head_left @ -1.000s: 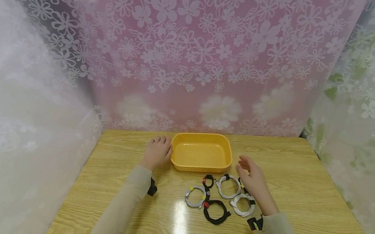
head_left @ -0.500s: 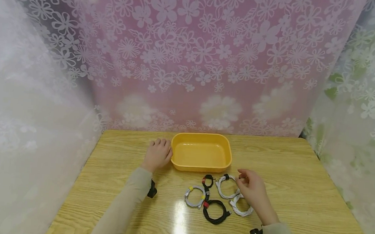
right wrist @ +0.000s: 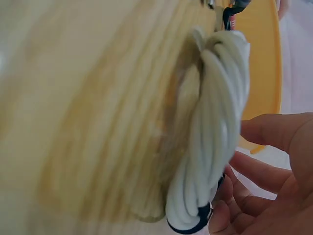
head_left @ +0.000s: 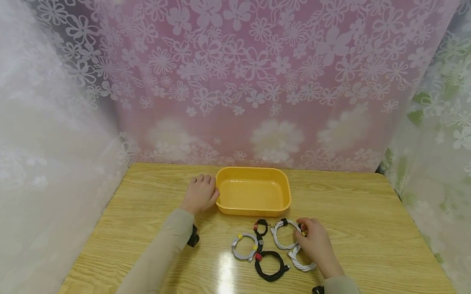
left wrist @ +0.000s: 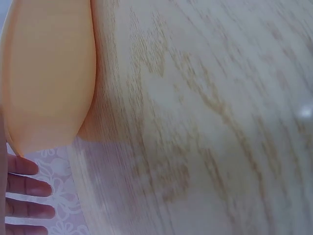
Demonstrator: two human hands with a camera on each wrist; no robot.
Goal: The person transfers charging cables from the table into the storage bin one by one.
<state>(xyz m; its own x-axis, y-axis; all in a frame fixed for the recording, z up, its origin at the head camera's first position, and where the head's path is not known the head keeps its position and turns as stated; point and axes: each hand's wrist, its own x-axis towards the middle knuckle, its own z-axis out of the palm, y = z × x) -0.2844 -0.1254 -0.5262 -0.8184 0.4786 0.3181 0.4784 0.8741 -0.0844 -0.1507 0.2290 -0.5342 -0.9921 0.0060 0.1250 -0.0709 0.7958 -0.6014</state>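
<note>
My left hand (head_left: 200,194) rests at the left end of a yellow plastic tray (head_left: 251,213), thumb against its side. In the left wrist view, straight fingers (left wrist: 30,207) reach past the tray's end. My right hand (head_left: 316,243) is low over the right-hand cables, thumb and forefinger around a small black piece with a yellow tie (head_left: 304,233). Beside these fingers lies a coiled white cable (head_left: 285,247); another white cable coil (head_left: 303,268) is partly under the hand. This nearer coil (right wrist: 215,117) hides the fingertips in the right wrist view, so I cannot tell whether they grip.
A black cable coil (head_left: 269,279) with a red tie lies in front of the tray. Near it are a small black cable (head_left: 261,222) and a grey-white coil (head_left: 233,249) with yellow ties. Everything sits on a wooden table (head_left: 152,250), with floral curtains (head_left: 248,76) behind and beside it.
My right hand has come down and toward me onto the right-hand cables, then shifted slightly; its fingers have drawn in around the black-and-yellow piece. The left hand stays by the tray, nearly still.
</note>
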